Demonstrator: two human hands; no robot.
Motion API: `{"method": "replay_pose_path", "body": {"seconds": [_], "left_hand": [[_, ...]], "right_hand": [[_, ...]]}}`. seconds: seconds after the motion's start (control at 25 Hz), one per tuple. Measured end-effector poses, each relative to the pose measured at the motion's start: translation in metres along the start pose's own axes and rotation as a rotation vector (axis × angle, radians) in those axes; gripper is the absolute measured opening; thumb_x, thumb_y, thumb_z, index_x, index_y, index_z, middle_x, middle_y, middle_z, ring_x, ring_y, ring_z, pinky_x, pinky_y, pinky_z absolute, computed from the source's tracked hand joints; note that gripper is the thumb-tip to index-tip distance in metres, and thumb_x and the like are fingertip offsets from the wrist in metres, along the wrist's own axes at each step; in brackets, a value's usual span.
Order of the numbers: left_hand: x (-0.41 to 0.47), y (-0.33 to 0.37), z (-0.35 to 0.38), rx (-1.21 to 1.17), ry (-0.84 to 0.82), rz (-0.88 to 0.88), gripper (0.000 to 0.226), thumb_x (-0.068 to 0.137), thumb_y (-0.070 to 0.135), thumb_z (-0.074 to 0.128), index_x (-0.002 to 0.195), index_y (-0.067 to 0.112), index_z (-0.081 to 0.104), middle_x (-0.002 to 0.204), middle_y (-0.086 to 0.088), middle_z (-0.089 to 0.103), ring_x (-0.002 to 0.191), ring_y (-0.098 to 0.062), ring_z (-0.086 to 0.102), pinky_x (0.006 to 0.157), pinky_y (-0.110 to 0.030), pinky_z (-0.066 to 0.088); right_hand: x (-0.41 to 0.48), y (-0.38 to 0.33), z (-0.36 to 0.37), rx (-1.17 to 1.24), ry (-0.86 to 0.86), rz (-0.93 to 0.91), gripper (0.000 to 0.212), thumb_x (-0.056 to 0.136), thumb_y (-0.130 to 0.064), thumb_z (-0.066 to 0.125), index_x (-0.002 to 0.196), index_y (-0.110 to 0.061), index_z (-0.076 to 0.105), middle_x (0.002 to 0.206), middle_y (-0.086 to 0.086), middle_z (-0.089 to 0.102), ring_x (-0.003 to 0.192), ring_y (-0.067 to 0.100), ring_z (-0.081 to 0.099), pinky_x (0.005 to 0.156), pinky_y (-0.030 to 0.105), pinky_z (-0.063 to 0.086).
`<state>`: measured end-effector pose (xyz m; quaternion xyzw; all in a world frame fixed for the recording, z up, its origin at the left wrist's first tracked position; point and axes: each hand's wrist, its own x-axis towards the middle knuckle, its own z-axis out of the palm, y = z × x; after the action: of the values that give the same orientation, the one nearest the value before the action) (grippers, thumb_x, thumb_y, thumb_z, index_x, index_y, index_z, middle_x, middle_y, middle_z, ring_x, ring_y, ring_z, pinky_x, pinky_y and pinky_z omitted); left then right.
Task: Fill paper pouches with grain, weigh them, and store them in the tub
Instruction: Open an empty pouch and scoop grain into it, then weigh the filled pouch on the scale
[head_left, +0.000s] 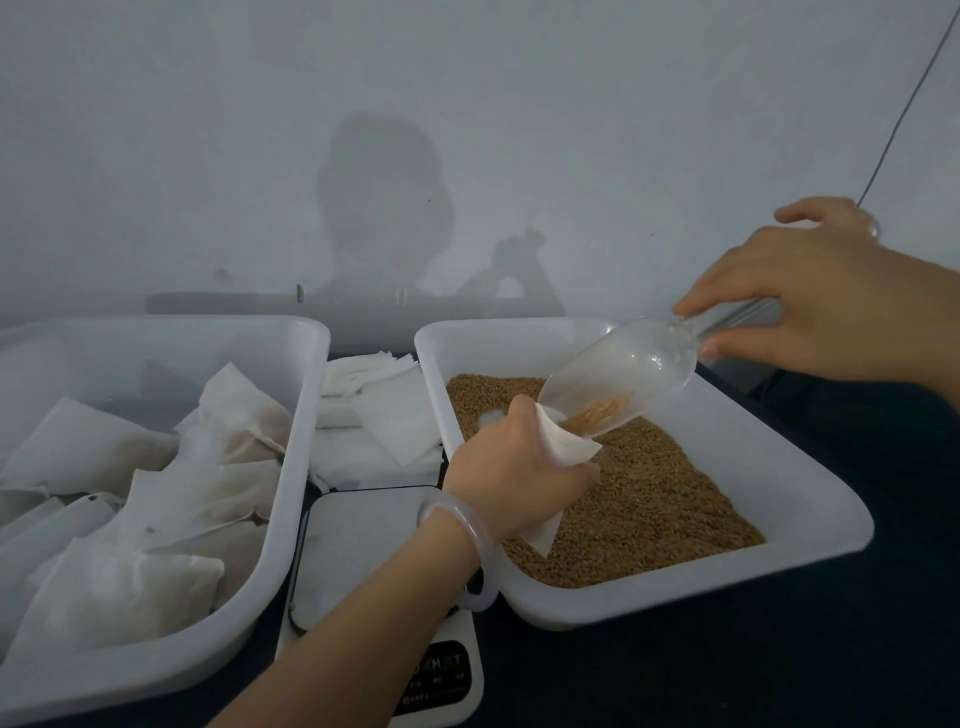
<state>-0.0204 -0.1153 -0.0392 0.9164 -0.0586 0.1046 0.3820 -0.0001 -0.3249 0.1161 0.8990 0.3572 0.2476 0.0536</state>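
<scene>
Two hands are shown at work over a white tray (810, 483) of grain (665, 499) on the right. The fingers (576, 473) of the left hand (511, 467) are curled round a small paper pouch (569, 447), whose mouth is turned up and to the right. The pouch is held just above the grain, near the tray's middle. The fingers (727, 291) of the right hand (831, 301) are pinched on the handle of a clear scoop (634, 374). It is tilted down to the left, with its lip at the pouch mouth and a little grain lying at that lip.

Pouring is judged to be the step in hand. It is best done with the mouth held wide, the lip set just inside it, and the scoop tipped slowly. Both should be held over the tray, so that stray grain is caught.

A scale (358, 540) lies near, between the tray and a tub (291, 467) on the left. Filled pouches (171, 571) are piled in the tub. Empty pouches (384, 410) are stacked beyond the scale.
</scene>
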Motion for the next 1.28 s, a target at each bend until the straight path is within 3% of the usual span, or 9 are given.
{"method": "replay_pose_path", "body": {"seconds": [0.16,0.24,0.36,0.52,0.64,0.8,0.92,1.08,1.28], "left_hand": [[-0.001,0.001,0.000,0.007,0.019,0.003,0.047,0.074,0.057,0.062,0.100,0.024,0.040,0.081,0.015,0.051,0.074,-0.012,0.057,0.053,-0.023,0.041],[0.000,0.000,0.001,-0.006,0.028,0.012,0.042,0.078,0.055,0.060,0.096,0.024,0.040,0.080,0.014,0.051,0.073,-0.013,0.057,0.051,-0.022,0.039],[0.000,-0.002,0.000,-0.043,0.037,0.027,0.027,0.087,0.046,0.055,0.087,0.025,0.038,0.080,0.009,0.054,0.076,-0.016,0.058,0.057,-0.028,0.044],[-0.002,-0.002,-0.005,-0.303,0.035,0.067,0.018,0.090,0.033,0.057,0.091,0.015,0.056,0.089,-0.001,0.066,0.083,-0.018,0.062,0.077,-0.039,0.052],[-0.007,0.003,-0.022,-0.590,0.043,0.118,0.018,0.093,0.025,0.055,0.092,0.014,0.069,0.084,0.007,0.070,0.077,-0.003,0.064,0.071,-0.020,0.051],[-0.008,0.015,-0.057,-0.711,-0.031,0.091,0.030,0.096,0.036,0.045,0.086,0.024,0.070,0.084,0.015,0.072,0.075,0.000,0.067,0.063,-0.014,0.052],[0.000,0.025,-0.076,-0.532,0.084,-0.012,0.039,0.094,0.045,0.044,0.068,0.025,0.064,0.054,0.012,0.064,0.053,0.003,0.060,0.053,-0.014,0.044],[0.002,0.016,-0.097,-0.372,0.122,-0.100,0.044,0.096,0.046,0.039,0.069,0.022,0.062,0.048,0.007,0.062,0.051,0.000,0.058,0.056,-0.020,0.040],[-0.006,-0.022,-0.123,-0.145,0.035,-0.139,0.049,0.094,0.052,0.032,0.082,0.017,0.065,0.071,0.005,0.061,0.070,-0.012,0.058,0.065,-0.028,0.044]], "right_hand": [[-0.002,0.008,0.005,0.074,-0.063,0.084,0.027,0.070,-0.058,0.062,0.096,-0.048,0.063,0.095,-0.028,0.060,0.092,0.002,0.051,0.102,0.028,0.012],[-0.008,0.018,0.013,0.210,-0.148,0.188,0.027,0.065,-0.059,0.063,0.091,-0.056,0.057,0.093,-0.034,0.058,0.089,-0.009,0.050,0.099,0.029,0.026],[-0.025,0.028,0.042,0.392,-0.269,0.382,0.023,0.072,-0.040,0.074,0.089,-0.047,0.061,0.098,-0.023,0.064,0.092,-0.003,0.057,0.088,0.031,0.044],[-0.052,0.002,0.110,0.304,-0.446,0.438,0.020,0.079,-0.042,0.070,0.088,-0.043,0.051,0.097,-0.018,0.062,0.083,-0.006,0.054,0.088,0.023,0.045],[-0.056,-0.012,0.136,0.290,-0.538,0.406,0.019,0.084,-0.041,0.066,0.099,-0.038,0.054,0.108,-0.015,0.060,0.089,-0.003,0.053,0.082,0.016,0.042],[-0.034,-0.043,0.108,0.711,-0.230,0.452,0.040,0.071,-0.062,0.061,0.103,-0.039,0.059,0.100,-0.024,0.063,0.093,-0.005,0.060,0.074,0.011,0.048],[-0.008,-0.093,0.075,1.024,-0.024,0.274,0.044,0.066,-0.074,0.059,0.098,-0.044,0.063,0.097,-0.029,0.066,0.089,-0.008,0.062,0.068,0.009,0.050],[0.024,-0.144,0.072,1.121,0.042,0.214,0.037,0.064,-0.061,0.069,0.093,-0.038,0.065,0.091,-0.024,0.068,0.083,-0.005,0.064,0.068,0.009,0.049],[0.063,-0.162,0.098,1.110,0.026,0.255,0.009,0.081,-0.026,0.071,0.090,-0.023,0.072,0.079,-0.011,0.072,0.074,-0.001,0.067,0.068,0.028,0.057]]}}
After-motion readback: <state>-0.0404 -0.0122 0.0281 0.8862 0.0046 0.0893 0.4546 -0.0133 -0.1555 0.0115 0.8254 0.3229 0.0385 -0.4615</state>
